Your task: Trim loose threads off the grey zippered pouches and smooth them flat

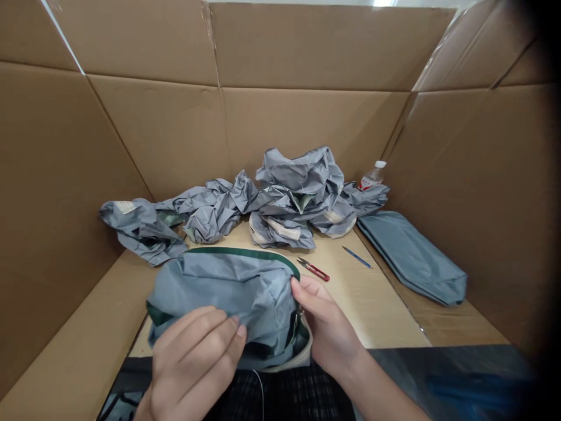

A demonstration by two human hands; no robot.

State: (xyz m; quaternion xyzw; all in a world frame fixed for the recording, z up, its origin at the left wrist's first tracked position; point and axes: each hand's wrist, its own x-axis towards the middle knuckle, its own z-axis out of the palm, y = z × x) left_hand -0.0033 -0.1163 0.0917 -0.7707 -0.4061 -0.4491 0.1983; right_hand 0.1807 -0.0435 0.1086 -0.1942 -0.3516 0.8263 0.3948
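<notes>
A grey-blue fabric pouch [228, 278] with dark green edging and a zipper at its right end is held up in front of me. My right hand [322, 316] grips its right end, thumb on the near side by the green edge. My left hand [197, 354] is closed at the front of the pouch, fingertips pinched against the fabric; its thumb is hidden. A thin white cord [259, 383] hangs below the pouch. Beyond the pouch, red thread snips [314, 269] and a blue pencil [357, 256] lie on the table.
Crumpled grey fabric pieces [302, 175] are heaped along the back, with another crumpled piece [144, 228] at the left. A folded grey-blue pouch [407, 254] lies at the right. A clear bottle [374, 175] stands behind the heap. Cardboard walls [315, 52] enclose the table [363, 304].
</notes>
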